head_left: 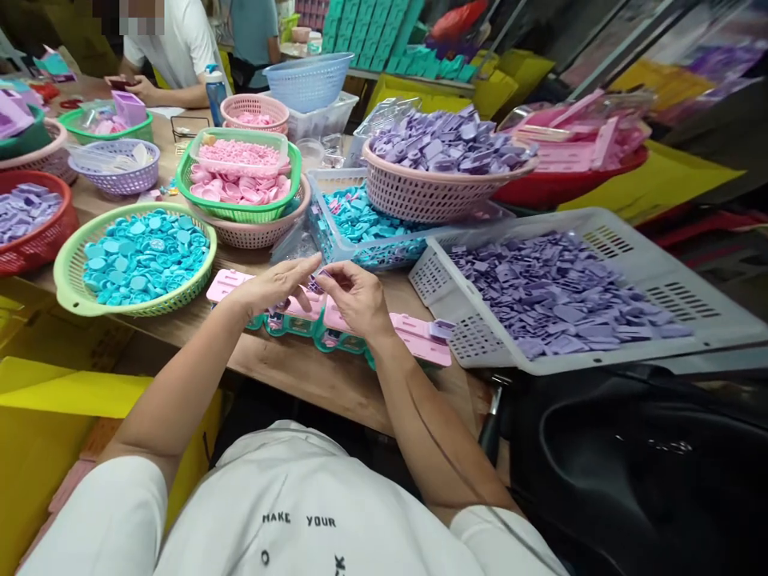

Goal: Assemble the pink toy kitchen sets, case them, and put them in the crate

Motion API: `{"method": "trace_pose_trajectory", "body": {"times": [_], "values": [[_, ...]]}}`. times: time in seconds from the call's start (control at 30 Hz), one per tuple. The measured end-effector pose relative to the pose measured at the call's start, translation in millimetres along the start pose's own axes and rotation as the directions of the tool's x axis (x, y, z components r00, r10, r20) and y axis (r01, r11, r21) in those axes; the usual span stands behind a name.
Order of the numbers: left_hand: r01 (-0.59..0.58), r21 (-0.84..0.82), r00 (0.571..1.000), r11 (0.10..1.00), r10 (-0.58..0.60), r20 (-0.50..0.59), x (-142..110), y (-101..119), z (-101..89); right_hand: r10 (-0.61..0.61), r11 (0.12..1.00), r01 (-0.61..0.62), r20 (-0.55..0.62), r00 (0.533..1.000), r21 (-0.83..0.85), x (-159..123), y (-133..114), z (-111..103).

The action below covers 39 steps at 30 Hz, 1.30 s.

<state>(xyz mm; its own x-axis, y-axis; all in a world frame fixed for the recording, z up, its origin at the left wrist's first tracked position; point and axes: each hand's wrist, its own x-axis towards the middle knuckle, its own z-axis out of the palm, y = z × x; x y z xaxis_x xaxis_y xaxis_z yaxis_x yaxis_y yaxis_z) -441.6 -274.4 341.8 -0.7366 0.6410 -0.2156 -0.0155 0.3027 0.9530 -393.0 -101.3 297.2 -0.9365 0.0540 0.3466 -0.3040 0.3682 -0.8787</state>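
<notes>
My right hand [354,294] is closed in a pinch on a small purple piece [314,282], mostly hidden by the fingers. Close beside it, my left hand [277,290] has its fingers stretched out, the tips near that same piece. Both hands are above a row of pink plastic panels [420,336] seated on teal green frames [295,324] along the table's front edge. A light purple part [442,328] lies on the right end of the row. The hands cover the middle of the row.
A white crate [474,320] of purple pieces stands at right. A light green basket [66,276] of turquoise discs is at left. Behind are a clear bin [336,240] and a pink basket [420,192] of purple parts. Another person [192,48] sits across the table.
</notes>
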Motion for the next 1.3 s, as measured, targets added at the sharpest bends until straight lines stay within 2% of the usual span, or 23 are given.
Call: {"method": "trace_pose_trajectory", "body": {"times": [0.1,0.2,0.33,0.5,0.6,0.67,0.77,0.9,0.97,1.07,1.13,1.23,1.3], "values": [[-0.087,0.231,0.988,0.969,0.114,-0.107,2.0,-12.0,-12.6,0.042,0.998,-0.039,0.065,0.997,-0.047,10.3,9.8,3.3],[-0.055,0.438,0.973,0.897,0.146,-0.176,8.8,-18.1,-16.4,0.001,0.98,0.019,0.1,0.995,-0.197,18.2,15.8,3.3],[-0.067,0.585,0.967,0.808,0.197,-0.161,14.0,-15.8,-10.8,0.001,0.94,0.036,0.11,0.994,-0.34,21.2,14.9,4.4],[-0.152,0.643,0.945,0.751,0.3,-0.127,16.2,-16.2,-0.5,0.121,0.965,-0.084,0.137,0.983,-0.247,22.1,10.6,4.6],[-0.161,0.606,0.946,0.779,0.298,-0.131,20.6,-19.6,-1.3,0.143,0.985,-0.114,0.25,0.957,-0.129,25.2,7.5,-3.3],[-0.184,0.526,0.956,0.83,0.276,-0.101,25.2,-21.2,-5.0,0.099,0.99,-0.066,0.272,0.957,-0.128,27.1,4.9,-9.6],[-0.187,0.437,0.969,0.88,0.237,-0.063,33.3,-22.1,-10.5,0.053,0.981,-0.001,0.262,0.964,-0.194,27.6,2.9,-14.0],[-0.134,0.33,0.986,0.934,0.161,-0.053,40.9,-25.2,-12.9,0.133,0.948,-0.06,0.219,0.967,-0.312,18.2,9.5,-12.7],[-0.144,0.267,0.985,0.953,0.163,-0.051,42.7,-28.9,-12.7,0.099,0.932,-0.002,0.248,0.964,-0.363,7.9,16.0,-13.7],[-0.153,0.226,0.983,0.962,0.172,-0.067,45.3,-35.4,-11.7,-0.028,0.863,0.187,0.326,0.945,-0.469,-9.2,25.7,-20.3],[-0.146,0.229,0.982,0.962,0.169,-0.08,47.3,-38.4,-10.1,-0.06,0.788,0.257,0.346,0.936,-0.56,-17.6,29.6,-27.6],[-0.15,0.259,0.977,0.954,0.183,-0.107,49.2,-38.3,-5.8,-0.032,0.708,0.265,0.345,0.938,-0.655,-21.8,29.6,-38.0],[-0.151,0.298,0.973,0.943,0.195,-0.126,48.6,-35.4,-2.5,-0.022,0.722,0.238,0.323,0.946,-0.65,-19.3,26.2,-40.4]]}}
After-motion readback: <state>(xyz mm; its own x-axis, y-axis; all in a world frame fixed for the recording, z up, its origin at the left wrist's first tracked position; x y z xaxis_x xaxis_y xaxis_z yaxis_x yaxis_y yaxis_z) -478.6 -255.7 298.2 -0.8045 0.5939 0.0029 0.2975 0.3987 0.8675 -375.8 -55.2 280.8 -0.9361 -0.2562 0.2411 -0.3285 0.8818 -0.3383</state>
